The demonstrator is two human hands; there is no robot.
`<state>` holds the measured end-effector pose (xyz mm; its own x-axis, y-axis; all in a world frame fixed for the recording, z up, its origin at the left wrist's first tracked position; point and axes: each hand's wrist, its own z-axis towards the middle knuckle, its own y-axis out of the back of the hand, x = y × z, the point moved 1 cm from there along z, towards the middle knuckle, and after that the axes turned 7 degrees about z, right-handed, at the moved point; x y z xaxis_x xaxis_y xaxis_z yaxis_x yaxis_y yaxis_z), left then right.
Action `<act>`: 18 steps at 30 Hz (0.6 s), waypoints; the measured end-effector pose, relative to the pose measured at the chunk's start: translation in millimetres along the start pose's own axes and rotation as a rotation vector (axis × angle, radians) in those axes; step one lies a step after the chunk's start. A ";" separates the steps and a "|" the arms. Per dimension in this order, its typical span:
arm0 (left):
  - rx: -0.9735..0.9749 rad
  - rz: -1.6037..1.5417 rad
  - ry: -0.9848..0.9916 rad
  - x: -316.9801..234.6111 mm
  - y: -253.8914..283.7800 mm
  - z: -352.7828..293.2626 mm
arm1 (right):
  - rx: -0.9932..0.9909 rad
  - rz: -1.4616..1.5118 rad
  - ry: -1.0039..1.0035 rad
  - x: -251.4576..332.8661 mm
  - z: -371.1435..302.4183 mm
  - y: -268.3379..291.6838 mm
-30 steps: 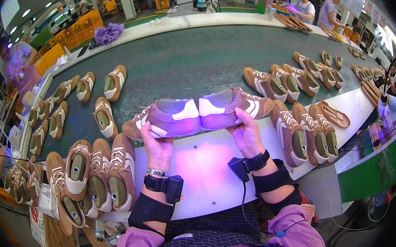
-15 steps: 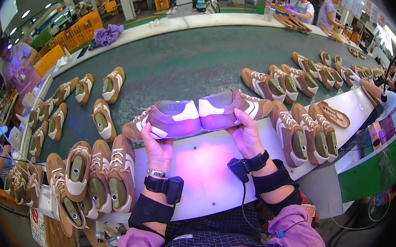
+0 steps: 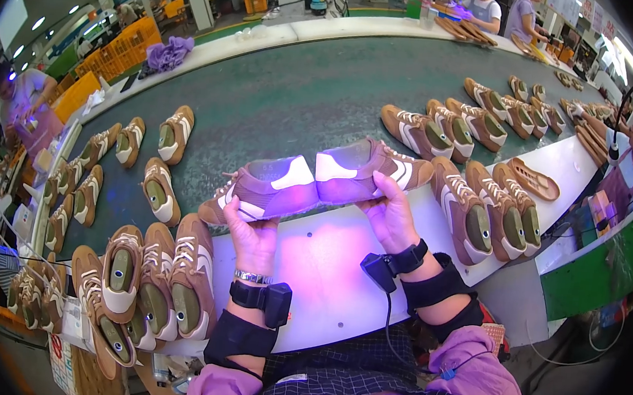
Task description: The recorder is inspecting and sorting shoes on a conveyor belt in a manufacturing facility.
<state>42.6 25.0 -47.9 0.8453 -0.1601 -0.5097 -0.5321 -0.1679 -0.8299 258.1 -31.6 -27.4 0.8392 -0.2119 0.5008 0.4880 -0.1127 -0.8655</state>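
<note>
In the head view, the landmark is the white panel (image 3: pixel 315 303) in front of the person. Just beyond its far edge, two brown suede lace-up sneakers are held up heel to heel: the left-hand sneaker (image 3: pixel 275 194) and the right-hand sneaker (image 3: pixel 352 174). The left hand (image 3: pixel 251 237) is clamped on the first, thumb against its side; the right hand (image 3: pixel 390 215) grips the second likewise. The other fingers are mostly hidden beneath the shoes, so how firmly they press, I cannot tell.

With each shoe held from one side, a slackened thumb could let it roll or drop onto the green belt (image 3: pixel 288 90) beyond the panel. The heels meet or nearly meet, so pushing the hands inward could scuff the pale heel patches. At the panel's left, the stacked sneakers (image 3: pixel 124 267) lean on one another; a bumped elbow might topple them. The black cable (image 3: pixel 389 309) hanging from the right wrist across the panel could snag.
</note>
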 end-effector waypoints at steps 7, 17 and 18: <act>0.006 0.013 -0.010 -1.0 -1.5 -1.6 | 0.008 -0.015 0.017 -0.2 -1.3 -0.6; -0.005 0.007 -0.011 -1.0 -1.4 -1.0 | -0.006 -0.029 0.002 0.5 -2.9 -2.2; -0.012 0.012 -0.013 -0.9 -1.2 -1.0 | -0.009 -0.030 0.006 0.4 -2.8 -2.3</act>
<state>42.5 24.4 -46.2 0.8396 -0.1496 -0.5222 -0.5424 -0.1777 -0.8211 256.5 -34.2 -25.2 0.8229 -0.2144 0.5261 0.5103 -0.1280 -0.8504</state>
